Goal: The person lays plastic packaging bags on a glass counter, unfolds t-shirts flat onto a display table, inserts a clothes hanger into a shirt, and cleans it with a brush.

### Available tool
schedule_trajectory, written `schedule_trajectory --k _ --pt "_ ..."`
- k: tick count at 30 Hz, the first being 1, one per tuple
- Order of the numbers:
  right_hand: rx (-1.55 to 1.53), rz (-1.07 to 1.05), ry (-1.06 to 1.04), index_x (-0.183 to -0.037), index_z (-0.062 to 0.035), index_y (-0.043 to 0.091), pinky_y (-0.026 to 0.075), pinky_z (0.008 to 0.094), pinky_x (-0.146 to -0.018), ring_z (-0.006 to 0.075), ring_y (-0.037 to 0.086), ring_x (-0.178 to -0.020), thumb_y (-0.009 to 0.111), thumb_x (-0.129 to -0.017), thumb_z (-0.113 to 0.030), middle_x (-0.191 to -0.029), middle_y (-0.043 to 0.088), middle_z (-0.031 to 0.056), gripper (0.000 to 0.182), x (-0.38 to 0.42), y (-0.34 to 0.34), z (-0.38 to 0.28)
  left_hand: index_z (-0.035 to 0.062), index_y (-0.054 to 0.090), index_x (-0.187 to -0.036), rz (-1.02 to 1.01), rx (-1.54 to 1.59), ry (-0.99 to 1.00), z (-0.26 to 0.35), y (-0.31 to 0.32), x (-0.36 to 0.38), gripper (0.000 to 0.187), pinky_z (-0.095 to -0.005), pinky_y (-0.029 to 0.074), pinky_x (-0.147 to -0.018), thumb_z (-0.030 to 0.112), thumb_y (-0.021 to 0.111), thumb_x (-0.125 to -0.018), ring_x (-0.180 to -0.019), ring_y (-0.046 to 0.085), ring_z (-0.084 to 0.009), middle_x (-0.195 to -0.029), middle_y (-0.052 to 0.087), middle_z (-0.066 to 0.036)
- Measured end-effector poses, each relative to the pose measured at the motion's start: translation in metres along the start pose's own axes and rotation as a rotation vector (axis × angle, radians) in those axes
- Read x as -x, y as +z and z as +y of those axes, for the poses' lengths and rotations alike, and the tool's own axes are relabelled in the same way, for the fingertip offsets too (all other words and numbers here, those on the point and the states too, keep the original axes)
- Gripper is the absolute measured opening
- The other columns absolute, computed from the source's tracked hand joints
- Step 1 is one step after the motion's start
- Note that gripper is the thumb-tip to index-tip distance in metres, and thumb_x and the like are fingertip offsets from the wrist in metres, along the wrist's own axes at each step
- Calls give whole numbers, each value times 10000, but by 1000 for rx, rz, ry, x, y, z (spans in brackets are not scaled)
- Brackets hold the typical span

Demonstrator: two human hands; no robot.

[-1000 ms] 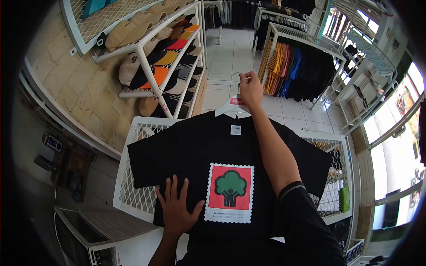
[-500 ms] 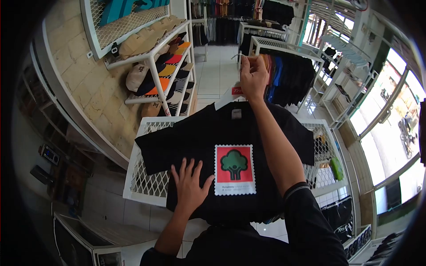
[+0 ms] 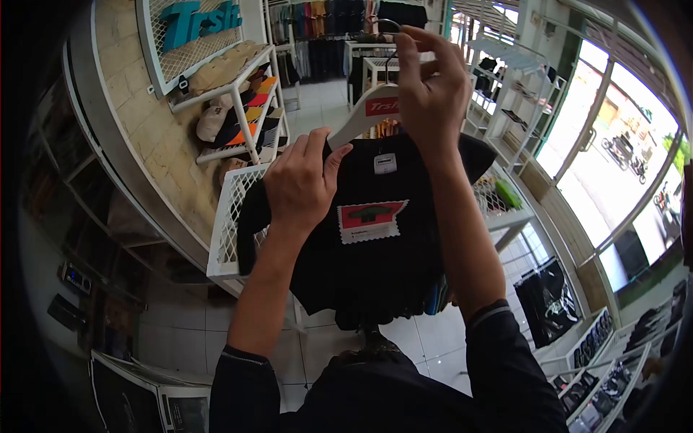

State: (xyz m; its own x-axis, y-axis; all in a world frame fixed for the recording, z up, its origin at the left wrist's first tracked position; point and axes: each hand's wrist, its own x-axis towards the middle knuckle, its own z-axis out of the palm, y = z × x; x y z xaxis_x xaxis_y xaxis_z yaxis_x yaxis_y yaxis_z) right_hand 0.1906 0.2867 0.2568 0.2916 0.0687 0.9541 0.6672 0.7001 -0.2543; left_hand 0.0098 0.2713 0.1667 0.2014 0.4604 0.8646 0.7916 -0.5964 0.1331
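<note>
A black T-shirt [image 3: 317,252] hangs partly lifted over a white mesh-topped table, its red and green tree print folded across the middle. Inside its neck is a white clothes hanger [image 3: 357,123] with a red label. My right hand [image 3: 437,90] is closed at the hanger's metal hook, raised above the collar. At the shirt's left shoulder, my left hand [image 3: 299,180] pinches the cloth beside the end of the hanger. The hanger's right arm is hidden behind my right hand and wrist.
The mesh table [image 3: 224,270] stands under the shirt, with a green item [image 3: 507,193] on its right side. A cap shelf [image 3: 242,108] lines the left wall. Clothes racks [image 3: 325,40] stand at the back, and glass doors [image 3: 585,115] are on the right.
My left hand has moved from lying flat on the shirt up to its shoulder and closed there. The shirt and hanger are lifted nearer to me, and the print has folded.
</note>
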Motion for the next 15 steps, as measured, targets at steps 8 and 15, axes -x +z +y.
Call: schedule_trajectory --k 8,15 --pt "352 -200 88 -1019 -49 742 460 301 -486 153 586 -512 747 -875 -156 -721 602 61 179 86 -137 -65 62 640 -1096 -29 98 51 80 -40 22 315 -425 528 -611 357 662 -988 -760 719 -345 -881 713 -135" --pt "838 -327 237 -1073 -47 750 527 364 -552 273 685 -618 721 -906 -361 -835 649 108 357 105 -216 -64 64 636 -1047 -77 249 164 154 -28 34 304 -415 524 -618 360 659 -980 -738 695 -306 -819 659 -103"
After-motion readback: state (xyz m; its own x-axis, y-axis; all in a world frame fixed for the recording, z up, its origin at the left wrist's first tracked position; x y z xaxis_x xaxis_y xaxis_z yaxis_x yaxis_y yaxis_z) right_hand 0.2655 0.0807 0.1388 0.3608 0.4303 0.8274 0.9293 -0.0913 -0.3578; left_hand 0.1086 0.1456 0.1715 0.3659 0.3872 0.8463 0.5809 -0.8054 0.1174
